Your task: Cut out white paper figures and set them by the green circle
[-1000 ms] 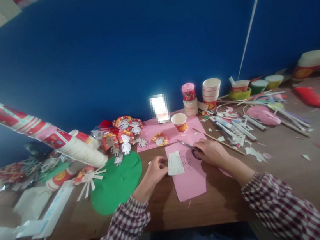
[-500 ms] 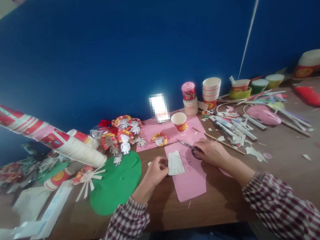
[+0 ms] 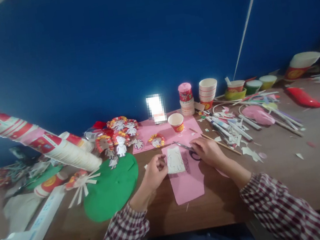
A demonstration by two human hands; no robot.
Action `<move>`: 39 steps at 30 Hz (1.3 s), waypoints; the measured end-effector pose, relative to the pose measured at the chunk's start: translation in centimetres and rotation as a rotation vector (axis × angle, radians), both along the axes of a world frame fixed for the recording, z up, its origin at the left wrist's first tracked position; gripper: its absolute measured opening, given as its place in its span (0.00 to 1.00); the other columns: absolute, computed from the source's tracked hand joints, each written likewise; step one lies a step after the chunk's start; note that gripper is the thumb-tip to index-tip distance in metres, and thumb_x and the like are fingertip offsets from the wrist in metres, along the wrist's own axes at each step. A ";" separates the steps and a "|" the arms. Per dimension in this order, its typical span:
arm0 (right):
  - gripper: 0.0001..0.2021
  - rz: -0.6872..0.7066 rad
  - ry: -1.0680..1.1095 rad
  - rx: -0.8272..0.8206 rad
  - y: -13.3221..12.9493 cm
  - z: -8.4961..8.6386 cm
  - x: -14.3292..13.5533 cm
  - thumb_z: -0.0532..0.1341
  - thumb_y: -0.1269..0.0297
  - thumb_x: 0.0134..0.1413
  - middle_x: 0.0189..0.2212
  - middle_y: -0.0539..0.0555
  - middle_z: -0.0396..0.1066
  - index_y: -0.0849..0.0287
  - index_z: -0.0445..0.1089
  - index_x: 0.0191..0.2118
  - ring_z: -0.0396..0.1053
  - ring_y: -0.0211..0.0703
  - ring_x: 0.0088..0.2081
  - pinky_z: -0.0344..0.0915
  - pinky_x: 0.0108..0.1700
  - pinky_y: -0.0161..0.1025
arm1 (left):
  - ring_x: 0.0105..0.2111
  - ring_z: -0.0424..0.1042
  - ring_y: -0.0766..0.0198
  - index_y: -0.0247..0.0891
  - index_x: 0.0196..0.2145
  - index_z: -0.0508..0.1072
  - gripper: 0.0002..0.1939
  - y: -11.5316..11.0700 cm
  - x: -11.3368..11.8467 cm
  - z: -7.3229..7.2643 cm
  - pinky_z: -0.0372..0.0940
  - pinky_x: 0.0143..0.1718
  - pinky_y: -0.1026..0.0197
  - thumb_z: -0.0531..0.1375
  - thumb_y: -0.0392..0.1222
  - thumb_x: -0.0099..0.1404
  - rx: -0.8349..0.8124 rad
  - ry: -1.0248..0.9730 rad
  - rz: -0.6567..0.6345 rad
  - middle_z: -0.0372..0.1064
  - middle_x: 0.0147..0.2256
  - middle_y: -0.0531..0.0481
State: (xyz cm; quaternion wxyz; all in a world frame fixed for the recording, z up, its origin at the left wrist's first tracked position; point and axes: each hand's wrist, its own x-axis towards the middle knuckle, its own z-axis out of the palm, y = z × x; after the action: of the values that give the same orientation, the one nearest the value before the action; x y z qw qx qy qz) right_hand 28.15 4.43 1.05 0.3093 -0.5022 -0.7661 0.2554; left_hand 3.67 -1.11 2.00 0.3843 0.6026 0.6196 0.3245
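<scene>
My left hand (image 3: 156, 171) pinches the left edge of a small white paper piece (image 3: 175, 160) with a figure drawn on it in thin lines. Under it lies a pink paper sheet (image 3: 188, 191) bearing dark marks. At the sheet's right side, the curled fingers of my right hand (image 3: 207, 150) are on the dark handles of a pair of scissors (image 3: 184, 145). The blades point left and away from me, slightly apart. Beyond the scissors a paper cup (image 3: 176, 123) stands on more pink paper (image 3: 146, 131), near a ring-shaped craft piece (image 3: 157, 140).
To the left are a green oval sheet (image 3: 113, 189), several paper cut-out figures (image 3: 121, 145) and a long leaning stack of cups (image 3: 41, 141). Markers and scraps (image 3: 231, 126) spread on the right, beside a thin stick (image 3: 220, 143) and a red object (image 3: 303, 97). A blue wall (image 3: 149, 38) rises behind.
The whole view has shifted slightly, so most things sit further left. The paper piece is a little more upright under my left fingers. My right hand stays at the scissors.
</scene>
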 end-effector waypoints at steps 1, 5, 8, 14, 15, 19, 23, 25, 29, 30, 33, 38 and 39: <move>0.14 0.007 0.053 -0.034 0.0 -0.1 -0.1 0.50 0.61 0.63 0.38 0.58 0.74 0.60 0.72 0.41 0.71 0.45 0.41 0.63 0.45 0.39 | 0.29 0.69 0.67 0.34 0.47 0.65 0.21 -0.1 0.4 0.2 0.62 0.33 0.64 0.57 0.36 0.54 0.006 -0.003 -0.008 0.67 0.27 0.54; 0.20 0.054 0.237 -0.219 0.0 -0.5 -0.7 0.46 0.55 0.64 0.31 0.57 0.75 0.62 0.71 0.38 0.72 0.40 0.30 0.67 0.31 0.34 | 0.28 0.68 0.67 0.33 0.48 0.64 0.22 -0.4 1.7 0.8 0.62 0.31 0.64 0.57 0.35 0.54 0.004 -0.012 -0.055 0.66 0.26 0.55; 0.22 0.083 0.337 -0.342 0.1 -0.5 -0.9 0.46 0.53 0.62 0.28 0.56 0.74 0.64 0.71 0.35 0.71 0.38 0.25 0.67 0.26 0.32 | 0.27 0.68 0.68 0.33 0.49 0.63 0.23 -0.4 2.4 1.1 0.61 0.30 0.65 0.56 0.34 0.54 -0.001 -0.017 -0.084 0.66 0.27 0.55; 0.17 0.114 0.458 -0.461 0.0 0.3 -0.7 0.55 0.54 0.56 0.21 0.51 0.70 0.64 0.73 0.34 0.67 0.35 0.20 0.64 0.22 0.30 | 0.27 0.67 0.68 0.34 0.50 0.64 0.24 -0.3 2.9 0.9 0.60 0.29 0.66 0.57 0.34 0.54 -0.003 -0.039 -0.125 0.65 0.27 0.54; 0.16 0.113 0.472 -0.473 0.0 0.4 -0.7 0.56 0.54 0.55 0.21 0.50 0.70 0.64 0.73 0.34 0.67 0.34 0.19 0.64 0.22 0.30 | 0.27 0.67 0.68 0.34 0.50 0.64 0.24 -0.2 2.9 0.8 0.60 0.29 0.66 0.57 0.34 0.54 -0.001 -0.047 -0.129 0.65 0.27 0.54; 0.16 0.088 0.513 -0.513 0.1 0.1 -0.7 0.56 0.56 0.55 0.19 0.49 0.68 0.64 0.73 0.36 0.67 0.35 0.18 0.64 0.21 0.31 | 0.28 0.68 0.67 0.32 0.49 0.65 0.22 0.4 2.8 0.1 0.62 0.31 0.64 0.59 0.36 0.54 -0.004 -0.091 -0.099 0.66 0.27 0.53; 0.16 0.072 0.532 -0.528 0.2 -0.2 -0.8 0.56 0.56 0.54 0.19 0.50 0.69 0.65 0.73 0.36 0.68 0.35 0.19 0.66 0.21 0.31 | 0.36 0.71 0.63 0.31 0.51 0.62 0.26 0.8 3.3 0.1 0.65 0.39 0.59 0.60 0.43 0.58 -0.006 -0.133 -0.037 0.70 0.36 0.45; 0.16 0.079 0.532 -0.531 0.2 -0.3 -0.8 0.57 0.56 0.54 0.20 0.50 0.70 0.65 0.73 0.36 0.68 0.36 0.19 0.66 0.21 0.31 | 0.37 0.72 0.61 0.31 0.53 0.60 0.30 0.9 3.8 0.4 0.67 0.39 0.58 0.62 0.47 0.57 -0.068 -0.221 -0.019 0.70 0.38 0.43; 0.17 0.102 0.527 -0.519 0.1 -0.1 -0.7 0.57 0.55 0.54 0.20 0.50 0.70 0.65 0.73 0.37 0.68 0.36 0.19 0.65 0.20 0.31 | 0.36 0.73 0.59 0.32 0.49 0.65 0.32 1.3 5.0 0.5 0.68 0.36 0.59 0.67 0.48 0.50 -0.188 -0.398 -0.024 0.73 0.38 0.42; 0.17 0.105 0.525 -0.510 0.1 0.0 -0.7 0.57 0.55 0.54 0.20 0.50 0.70 0.65 0.73 0.38 0.68 0.36 0.19 0.64 0.20 0.30 | 0.36 0.73 0.59 0.31 0.47 0.67 0.30 1.3 5.2 0.4 0.68 0.36 0.59 0.68 0.48 0.49 -0.192 -0.404 -0.029 0.73 0.38 0.42; 0.18 0.111 0.513 -0.477 0.0 0.1 -0.7 0.56 0.55 0.55 0.20 0.50 0.70 0.65 0.73 0.39 0.67 0.36 0.19 0.64 0.20 0.31 | 0.32 0.73 0.60 0.30 0.39 0.73 0.21 1.5 5.6 0.0 0.67 0.33 0.61 0.67 0.46 0.50 -0.192 -0.380 -0.032 0.74 0.34 0.44; 0.19 0.121 0.437 -0.382 0.0 0.1 -0.8 0.53 0.54 0.57 0.22 0.52 0.71 0.65 0.73 0.38 0.68 0.37 0.20 0.66 0.22 0.33 | 0.28 0.71 0.62 0.30 0.31 0.76 0.15 1.5 5.6 -0.2 0.65 0.28 0.63 0.67 0.45 0.49 -0.193 -0.378 -0.010 0.74 0.29 0.47; 0.19 0.113 0.407 -0.354 0.0 0.1 -0.7 0.52 0.54 0.58 0.22 0.52 0.72 0.65 0.73 0.38 0.69 0.38 0.21 0.66 0.23 0.33 | 0.27 0.71 0.62 0.30 0.31 0.76 0.15 1.4 5.6 -0.2 0.65 0.28 0.63 0.67 0.46 0.49 -0.195 -0.390 -0.004 0.75 0.29 0.47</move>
State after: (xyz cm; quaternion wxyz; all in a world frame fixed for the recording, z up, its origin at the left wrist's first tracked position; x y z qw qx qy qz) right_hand 27.42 4.47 1.10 0.3495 -0.4431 -0.6585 0.4979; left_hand 9.25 0.33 1.78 0.5541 0.4896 0.5606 0.3727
